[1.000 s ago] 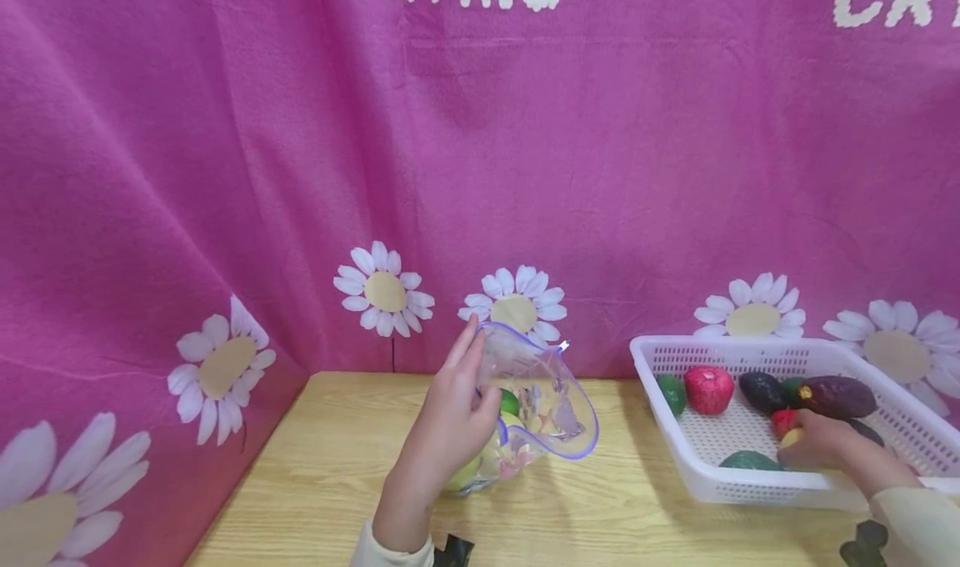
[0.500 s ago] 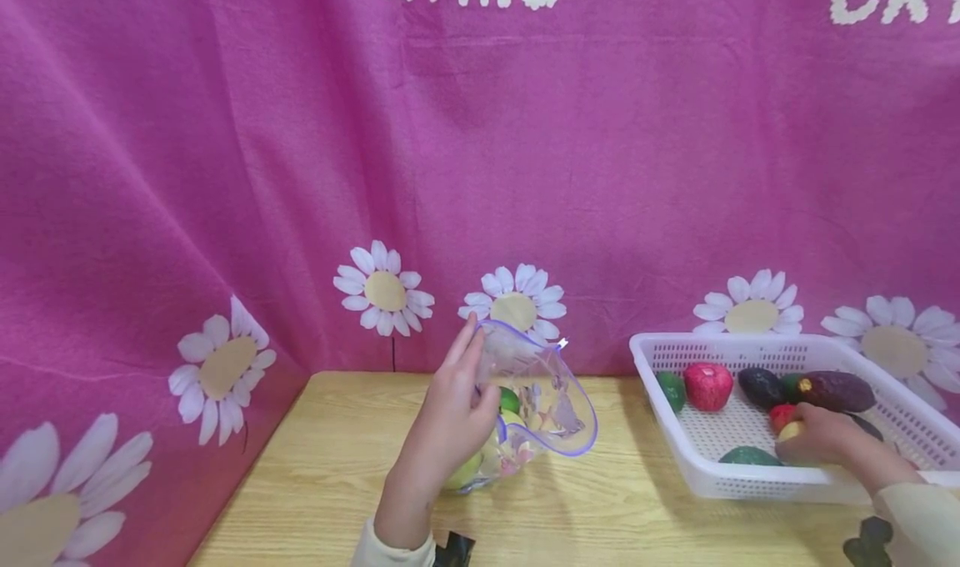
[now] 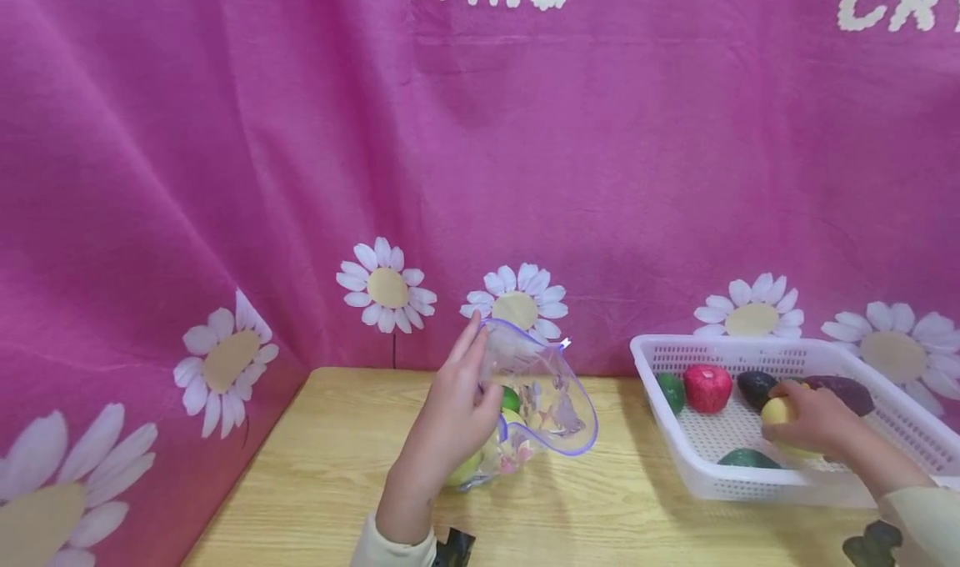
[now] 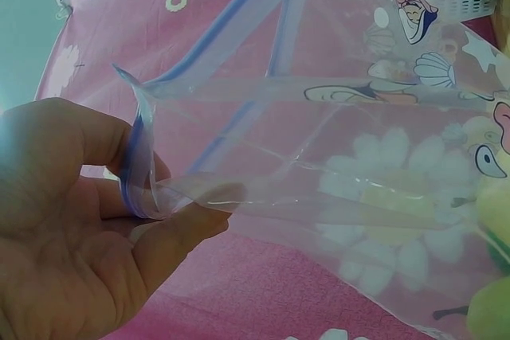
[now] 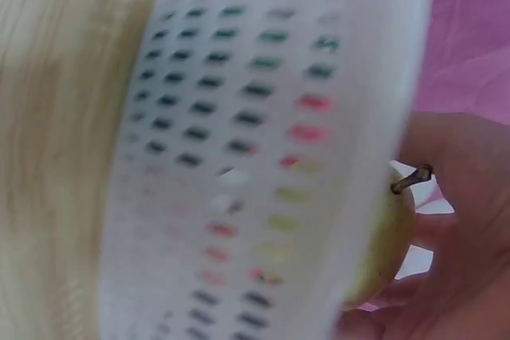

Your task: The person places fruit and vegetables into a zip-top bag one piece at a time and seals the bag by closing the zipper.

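Note:
My left hand (image 3: pixel 453 413) pinches the rim of a clear zip bag (image 3: pixel 555 400) with blue-purple edging and printed cartoon figures. The bag's mouth gapes toward the right. Inside it sit a green fruit (image 3: pixel 510 398) and yellow-green pears (image 4: pixel 490 308), whose stems show in the left wrist view. Over the white basket, my right hand (image 3: pixel 821 421) grips a yellow pear (image 3: pixel 777 415). The right wrist view shows the pear's brown stem (image 5: pixel 413 179), with the blurred basket wall in front of part of the fruit.
The white perforated basket (image 3: pixel 693 479) stands at the right of the wooden table (image 3: pixel 330 459). It holds a red pomegranate (image 3: pixel 707 388), an eggplant (image 3: pixel 847 393), a dark avocado (image 3: pixel 756 388) and green pieces (image 3: pixel 748 459). A pink flowered cloth (image 3: pixel 637 175) hangs behind.
My right hand has lifted the yellow pear up and slightly left from the basket's contents. The left hand and the bag have stayed nearly still.

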Action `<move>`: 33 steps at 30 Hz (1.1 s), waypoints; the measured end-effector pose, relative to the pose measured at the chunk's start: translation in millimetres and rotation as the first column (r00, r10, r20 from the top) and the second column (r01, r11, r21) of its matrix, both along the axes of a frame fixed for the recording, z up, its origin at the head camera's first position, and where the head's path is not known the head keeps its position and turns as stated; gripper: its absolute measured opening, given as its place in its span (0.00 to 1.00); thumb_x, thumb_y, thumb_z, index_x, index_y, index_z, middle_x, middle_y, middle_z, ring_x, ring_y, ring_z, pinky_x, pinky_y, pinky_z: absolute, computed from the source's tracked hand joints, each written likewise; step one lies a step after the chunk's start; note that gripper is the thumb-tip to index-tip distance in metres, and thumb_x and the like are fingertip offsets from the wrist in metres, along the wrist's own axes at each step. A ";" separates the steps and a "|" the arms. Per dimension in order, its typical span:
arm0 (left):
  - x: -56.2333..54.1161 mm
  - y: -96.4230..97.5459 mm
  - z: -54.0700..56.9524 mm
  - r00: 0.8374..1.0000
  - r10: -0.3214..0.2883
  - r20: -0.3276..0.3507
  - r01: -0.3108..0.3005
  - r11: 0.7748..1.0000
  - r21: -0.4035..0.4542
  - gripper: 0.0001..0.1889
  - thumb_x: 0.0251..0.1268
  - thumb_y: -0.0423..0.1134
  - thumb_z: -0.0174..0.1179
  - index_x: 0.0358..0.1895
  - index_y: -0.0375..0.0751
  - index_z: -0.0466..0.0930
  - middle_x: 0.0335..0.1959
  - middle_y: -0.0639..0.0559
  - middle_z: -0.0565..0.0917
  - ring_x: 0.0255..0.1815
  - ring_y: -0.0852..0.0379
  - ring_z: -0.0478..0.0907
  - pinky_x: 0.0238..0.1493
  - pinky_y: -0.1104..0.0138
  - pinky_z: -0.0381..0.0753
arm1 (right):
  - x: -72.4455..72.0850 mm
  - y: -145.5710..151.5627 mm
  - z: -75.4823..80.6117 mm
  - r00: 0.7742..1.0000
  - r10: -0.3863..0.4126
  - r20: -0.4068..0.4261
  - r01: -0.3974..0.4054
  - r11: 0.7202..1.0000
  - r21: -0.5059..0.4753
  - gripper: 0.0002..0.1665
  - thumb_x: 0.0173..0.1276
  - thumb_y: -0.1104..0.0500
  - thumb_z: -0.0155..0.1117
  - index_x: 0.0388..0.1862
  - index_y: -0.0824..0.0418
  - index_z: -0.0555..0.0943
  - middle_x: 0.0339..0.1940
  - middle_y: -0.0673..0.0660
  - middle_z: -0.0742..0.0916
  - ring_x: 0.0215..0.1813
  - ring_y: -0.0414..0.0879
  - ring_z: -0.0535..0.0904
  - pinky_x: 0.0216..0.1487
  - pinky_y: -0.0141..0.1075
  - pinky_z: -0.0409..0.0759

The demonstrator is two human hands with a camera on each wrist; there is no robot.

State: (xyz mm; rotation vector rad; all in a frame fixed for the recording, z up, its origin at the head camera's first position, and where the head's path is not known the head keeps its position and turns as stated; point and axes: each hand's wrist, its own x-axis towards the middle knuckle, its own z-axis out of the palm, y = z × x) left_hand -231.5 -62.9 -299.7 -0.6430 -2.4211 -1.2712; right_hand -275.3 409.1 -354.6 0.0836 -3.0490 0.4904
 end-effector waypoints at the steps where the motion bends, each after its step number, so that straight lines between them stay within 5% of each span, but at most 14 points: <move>1: 0.1 0.2 0.0 1.000 -0.003 0.002 0.003 1.000 -0.001 0.35 0.67 0.26 0.55 0.78 0.30 0.58 0.84 0.54 0.50 0.15 0.68 0.58 0.21 0.74 0.72 | 1.2 -4.4 2.7 0.999 0.016 -0.029 -0.016 1.000 0.009 0.37 0.56 0.53 0.74 0.53 0.79 0.72 0.33 0.65 0.82 0.35 0.56 0.77 0.29 0.45 0.79; 9: -0.5 -0.7 0.4 1.000 0.003 -0.005 -0.003 1.000 -0.020 0.34 0.67 0.27 0.54 0.78 0.31 0.58 0.84 0.53 0.50 0.16 0.68 0.59 0.22 0.74 0.73 | 14.8 -69.1 39.5 0.968 0.160 -0.192 -0.176 0.982 -0.072 0.35 0.61 0.54 0.74 0.61 0.69 0.71 0.32 0.58 0.81 0.31 0.48 0.75 0.26 0.39 0.74; 16: -3.0 0.0 0.7 1.000 -0.004 -0.019 0.004 1.000 -0.019 0.35 0.66 0.26 0.53 0.78 0.31 0.58 0.84 0.53 0.50 0.16 0.68 0.55 0.21 0.75 0.70 | 40.8 -147.6 77.2 0.939 0.236 -0.250 -0.303 0.912 -0.276 0.37 0.64 0.50 0.74 0.68 0.52 0.69 0.42 0.60 0.86 0.35 0.48 0.80 0.32 0.38 0.78; 19: -2.7 0.6 -0.2 1.000 -0.009 -0.014 0.008 1.000 -0.022 0.35 0.66 0.26 0.52 0.78 0.34 0.58 0.84 0.55 0.49 0.16 0.68 0.54 0.21 0.76 0.70 | 49.9 -173.0 85.3 0.914 0.311 -0.260 -0.396 0.826 -0.401 0.35 0.67 0.53 0.72 0.70 0.49 0.68 0.47 0.60 0.86 0.41 0.48 0.82 0.37 0.38 0.81; 24: -2.2 2.0 -0.8 0.999 -0.024 -0.038 0.023 1.000 -0.018 0.34 0.67 0.26 0.52 0.78 0.32 0.59 0.83 0.54 0.49 0.16 0.68 0.53 0.20 0.76 0.68 | 52.4 -206.2 84.4 0.845 0.491 -0.214 -0.504 0.594 -0.627 0.30 0.72 0.59 0.65 0.70 0.51 0.67 0.56 0.63 0.81 0.52 0.54 0.83 0.48 0.42 0.84; 27: -2.0 3.0 -1.9 0.998 -0.030 -0.062 0.028 0.999 -0.028 0.33 0.67 0.26 0.52 0.77 0.30 0.60 0.83 0.52 0.50 0.19 0.67 0.60 0.22 0.75 0.70 | 46.3 -223.7 76.2 0.804 0.569 -0.171 -0.510 0.512 -0.692 0.31 0.73 0.59 0.63 0.72 0.52 0.67 0.59 0.63 0.80 0.55 0.57 0.81 0.52 0.44 0.84; 30: -1.6 3.9 -2.7 0.997 -0.026 -0.078 0.021 0.998 -0.054 0.32 0.67 0.25 0.51 0.76 0.30 0.62 0.83 0.51 0.52 0.47 0.60 0.82 0.39 0.72 0.82 | 37.0 -238.2 66.5 0.794 0.591 -0.138 -0.504 0.516 -0.692 0.34 0.72 0.57 0.65 0.75 0.55 0.67 0.58 0.63 0.81 0.54 0.56 0.82 0.53 0.43 0.84; 33: -0.6 4.3 -2.2 0.997 -0.015 -0.076 0.009 0.996 -0.084 0.32 0.66 0.24 0.51 0.76 0.30 0.63 0.83 0.50 0.53 0.76 0.51 0.64 0.54 0.66 0.80 | 29.1 -248.0 59.7 0.816 0.566 -0.119 -0.493 0.574 -0.653 0.39 0.70 0.55 0.68 0.76 0.60 0.67 0.56 0.62 0.82 0.51 0.53 0.82 0.51 0.40 0.84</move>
